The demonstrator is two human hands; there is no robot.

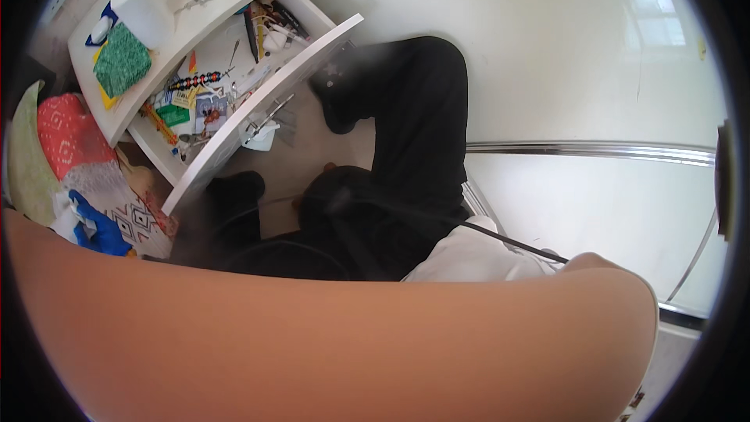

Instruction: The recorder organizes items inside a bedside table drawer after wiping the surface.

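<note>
Neither of my hands shows; a bare forearm, very near the camera, spans the bottom of the view and hides what lies behind it. Before me a white drawer [263,97] is pulled out of a white cabinet [199,23]. Inside it lie a beaded strand [196,81], a green packet [173,114], a white charger-like block [274,41], pens and other small items. On the cabinet top are a green textured cloth or pad [122,60], a white cylindrical container [140,3] and a small white object on a dark blue base [101,29].
My black-trousered leg [422,111] is bent beside the drawer. Red and patterned fabric [76,135] and a blue item [102,228] lie at left. A thin black cable [515,241] crosses near my white garment [463,255]. White panels with a metal rail [592,150] stand at right.
</note>
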